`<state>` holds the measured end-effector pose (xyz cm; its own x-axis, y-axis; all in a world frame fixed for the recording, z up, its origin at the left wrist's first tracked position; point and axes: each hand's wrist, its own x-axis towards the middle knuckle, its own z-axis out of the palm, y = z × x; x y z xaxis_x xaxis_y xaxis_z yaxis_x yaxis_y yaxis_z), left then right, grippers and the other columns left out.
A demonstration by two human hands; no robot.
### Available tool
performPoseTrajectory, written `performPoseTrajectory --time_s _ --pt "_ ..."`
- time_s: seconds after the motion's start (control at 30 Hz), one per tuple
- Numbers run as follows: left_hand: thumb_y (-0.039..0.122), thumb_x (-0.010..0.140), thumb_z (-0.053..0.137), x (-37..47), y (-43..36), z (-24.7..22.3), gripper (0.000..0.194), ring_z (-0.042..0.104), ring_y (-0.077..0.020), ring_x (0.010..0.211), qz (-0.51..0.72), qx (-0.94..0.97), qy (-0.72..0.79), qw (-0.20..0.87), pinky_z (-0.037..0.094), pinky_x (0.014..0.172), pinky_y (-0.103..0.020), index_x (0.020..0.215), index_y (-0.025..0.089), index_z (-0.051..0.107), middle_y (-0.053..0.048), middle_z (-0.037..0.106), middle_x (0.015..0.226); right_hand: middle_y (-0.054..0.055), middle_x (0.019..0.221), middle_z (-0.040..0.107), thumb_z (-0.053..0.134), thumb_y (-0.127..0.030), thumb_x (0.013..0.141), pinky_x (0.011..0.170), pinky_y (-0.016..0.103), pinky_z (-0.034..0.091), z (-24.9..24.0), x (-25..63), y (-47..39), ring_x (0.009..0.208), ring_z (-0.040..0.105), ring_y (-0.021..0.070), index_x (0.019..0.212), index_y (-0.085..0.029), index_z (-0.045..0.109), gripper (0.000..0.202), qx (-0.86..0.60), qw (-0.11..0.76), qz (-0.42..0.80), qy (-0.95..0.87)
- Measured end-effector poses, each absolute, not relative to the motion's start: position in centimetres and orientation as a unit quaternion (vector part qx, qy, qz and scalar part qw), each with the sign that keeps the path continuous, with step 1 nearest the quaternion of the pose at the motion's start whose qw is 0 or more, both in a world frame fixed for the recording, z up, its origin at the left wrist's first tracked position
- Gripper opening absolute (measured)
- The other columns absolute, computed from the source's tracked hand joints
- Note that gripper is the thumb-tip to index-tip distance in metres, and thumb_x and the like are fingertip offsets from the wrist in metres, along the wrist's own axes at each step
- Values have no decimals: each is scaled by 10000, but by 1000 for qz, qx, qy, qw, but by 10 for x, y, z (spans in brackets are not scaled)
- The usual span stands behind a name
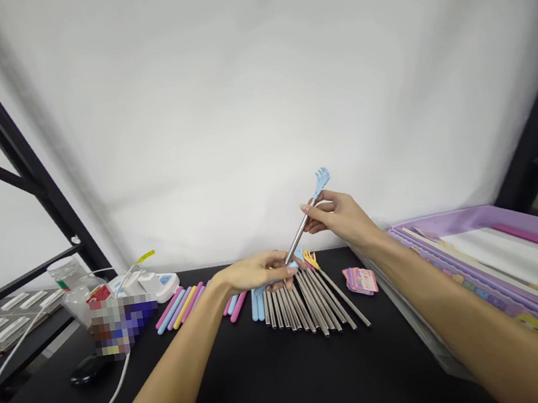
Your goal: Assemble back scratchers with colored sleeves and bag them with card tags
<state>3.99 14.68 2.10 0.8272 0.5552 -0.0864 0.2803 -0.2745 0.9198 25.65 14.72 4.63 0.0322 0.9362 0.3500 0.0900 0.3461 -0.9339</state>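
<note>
A back scratcher [299,236] with a shiny metal rod and a light blue claw-shaped head slants up to the right above the black table. My right hand [336,215] pinches its rod just below the head. Around its lower end my left hand [254,272] is closed, with some light blue showing at the fingers; they partly hide that end. Beneath my hands lie several metal rods [309,303] side by side, one topped by a yellow claw head [311,260]. Several blue handles [257,305] and a pink handle [239,307] rest left of the rods.
More coloured handles [182,307] lie farther left, near a white power strip [165,286], a clear jar [73,291] and a black mouse [90,369]. Pink cards [360,281] sit right of the rods. A purple bin [458,216] with flat items stands at the right.
</note>
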Motion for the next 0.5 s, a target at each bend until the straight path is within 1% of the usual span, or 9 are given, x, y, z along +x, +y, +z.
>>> performPoseTrajectory --time_s 0.1,0.2,0.27,0.4,0.5 --pt "521 916 546 38 148 21 422 388 -78 552 115 782 262 553 330 550 -243 1132 164 608 25 503 701 37 636 691 755 -339 807 580 255 593 46 256 147 571 679 149 833 -168 576 248 -437 569 383 -581" --pt "522 914 550 35 150 20 397 382 -80 536 102 781 250 563 326 543 -242 1041 153 622 46 441 639 33 634 685 766 -373 792 590 261 591 46 257 148 566 672 147 826 -175 572 279 -436 577 385 -573" --pt "516 922 539 34 151 18 393 384 -82 535 99 782 247 564 325 543 -243 1011 143 626 44 440 629 32 631 682 764 -385 792 601 267 593 46 258 148 569 671 148 831 -176 572 286 -434 581 379 -575" --pt "490 941 520 33 151 14 379 370 -77 546 134 764 237 585 310 539 -241 1067 143 607 25 469 689 35 650 688 770 -401 782 631 279 599 45 261 149 582 673 147 849 -172 574 308 -432 578 377 -580" --pt "468 949 513 33 152 11 351 344 -69 527 147 745 228 609 278 516 -234 1027 138 600 27 449 678 28 661 684 776 -408 773 638 275 597 45 264 149 597 672 143 862 -168 579 323 -413 578 376 -594"
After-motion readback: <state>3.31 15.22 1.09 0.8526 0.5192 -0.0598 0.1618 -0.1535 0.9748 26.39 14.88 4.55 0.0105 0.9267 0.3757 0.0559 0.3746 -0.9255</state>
